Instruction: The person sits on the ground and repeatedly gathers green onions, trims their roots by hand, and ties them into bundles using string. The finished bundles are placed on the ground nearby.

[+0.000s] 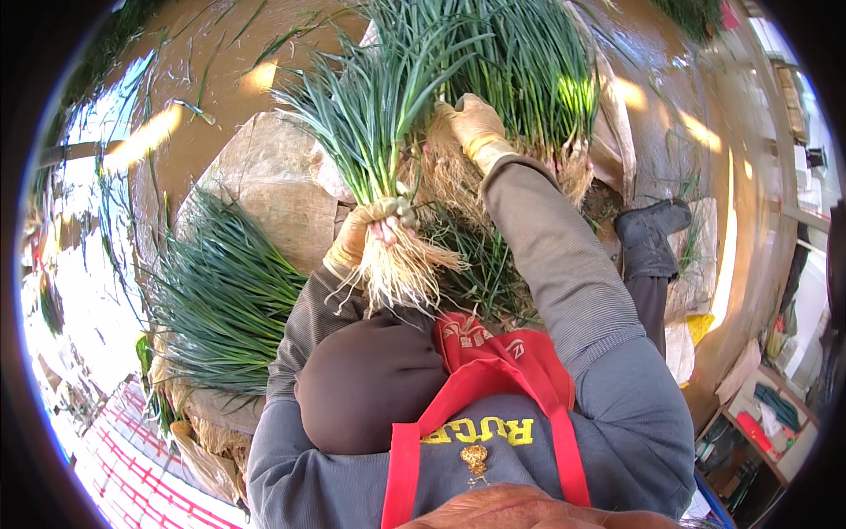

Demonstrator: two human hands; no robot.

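Note:
My left hand (360,231), in a tan work glove, is closed around a bunch of green onions (363,139). Their leaves fan upward, and pinkish bulbs and long pale roots (396,271) hang below the fist. My right hand (476,125), also gloved, reaches forward to the left edge of a large upright heap of green onions (522,59). Its fingers curl in among the stalks there, so the fingertips and anything between them are hidden. Tangled brown roots (449,165) show just below that hand.
Another pile of green onions (225,297) lies at left, beside a beige woven sack (264,172). Loose green leaves (486,271) litter the ground before me. A dark boot (651,231) stands at right on the wet brown floor (707,86). An open shelf (760,430) is at lower right.

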